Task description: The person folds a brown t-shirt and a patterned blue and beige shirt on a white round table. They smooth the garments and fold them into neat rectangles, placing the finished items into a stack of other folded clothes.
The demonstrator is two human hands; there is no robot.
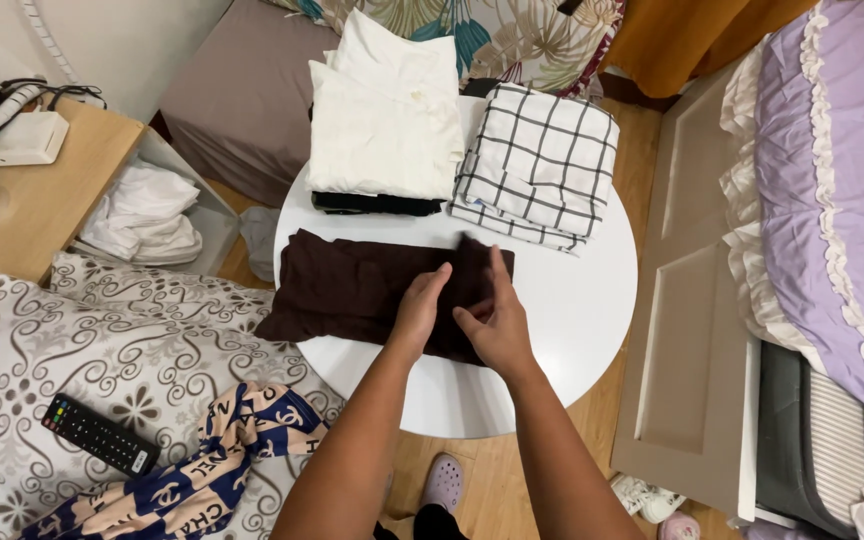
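Hands meet at the right end of the dark brown garment, which lies flat across the near side of the round white table, just in front of the folded cream stack and checked stack. My left hand rests on the cloth with fingers lightly curled, seemingly gripping nothing, while my right hand pinches a raised fold of its edge. I judge the fold goes best with the left pressing flat and the right carrying the edge over evenly.
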